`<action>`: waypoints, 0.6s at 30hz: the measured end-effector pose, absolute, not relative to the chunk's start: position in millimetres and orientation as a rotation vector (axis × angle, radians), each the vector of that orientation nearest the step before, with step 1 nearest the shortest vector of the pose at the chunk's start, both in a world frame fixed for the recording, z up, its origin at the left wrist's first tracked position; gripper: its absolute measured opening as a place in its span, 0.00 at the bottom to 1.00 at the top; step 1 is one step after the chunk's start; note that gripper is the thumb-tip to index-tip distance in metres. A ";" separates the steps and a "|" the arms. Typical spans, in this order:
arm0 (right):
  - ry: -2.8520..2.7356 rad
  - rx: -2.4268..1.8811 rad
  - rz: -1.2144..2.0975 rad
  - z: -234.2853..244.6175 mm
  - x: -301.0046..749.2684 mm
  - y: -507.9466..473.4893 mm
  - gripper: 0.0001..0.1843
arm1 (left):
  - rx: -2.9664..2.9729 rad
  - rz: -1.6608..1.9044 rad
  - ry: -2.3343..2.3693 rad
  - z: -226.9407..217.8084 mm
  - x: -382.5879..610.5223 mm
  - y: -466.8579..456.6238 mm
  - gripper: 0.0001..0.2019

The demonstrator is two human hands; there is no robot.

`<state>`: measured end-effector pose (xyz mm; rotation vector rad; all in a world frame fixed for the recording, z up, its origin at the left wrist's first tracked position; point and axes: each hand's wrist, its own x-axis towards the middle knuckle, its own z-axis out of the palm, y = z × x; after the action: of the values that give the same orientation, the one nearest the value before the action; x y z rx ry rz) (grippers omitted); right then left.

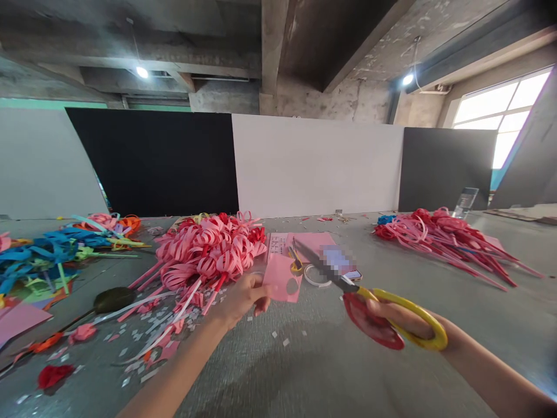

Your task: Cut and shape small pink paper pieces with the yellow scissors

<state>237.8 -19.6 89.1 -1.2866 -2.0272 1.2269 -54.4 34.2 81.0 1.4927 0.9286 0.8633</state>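
Left hand: the left hand [247, 295] is closed, thumb and fingers pinching the edge of a flat pink paper piece [278, 277].
Right hand: the right hand [404, 318] is wrapped around the handles of large dark-bladed scissors [347, 284] with one yellow and one red plastic loop.
Pink paper: held in front of the person above the grey surface [313, 377], with a round hole near its right edge; whether the blades touch it cannot be told.
Blades: pointing forward and left; how far apart they stand is unclear.
Beyond the paper: small yellow-handled scissors [297, 265], a white ring-shaped roll [317, 284], a phone with a blurred screen [342, 261] and a pink sheet with printed marks [319, 238].
Left side: a heap of looped pink paper strips [209, 249], pale scraps, a dark green oval leaf shape [114, 299] and, farther out, a blue, green and orange strip pile [56, 249].
Right side: a pink and red strip bundle [444, 235] near a clear upright object [466, 202].
Back: black and white panels.
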 end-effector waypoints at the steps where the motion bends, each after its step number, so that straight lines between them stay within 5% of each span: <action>1: -1.992 -1.161 1.287 90.4 230.2 -20.8 0.26 | 1.519 0.851 0.925 81.1 -50.9 31.4 0.08; 6: -1.740 -1.041 1.226 90.3 189.6 -29.6 0.09 | 1.641 0.752 0.883 80.8 -30.2 12.1 0.10; 18: -1.642 -0.938 1.184 75.8 167.5 -38.0 0.04 | 1.712 0.545 0.828 78.9 -9.8 -11.2 0.13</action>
<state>167.5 -38.0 75.8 -0.9380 -1.6420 1.1836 -9.8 -11.2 78.9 1.7120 0.8281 0.5445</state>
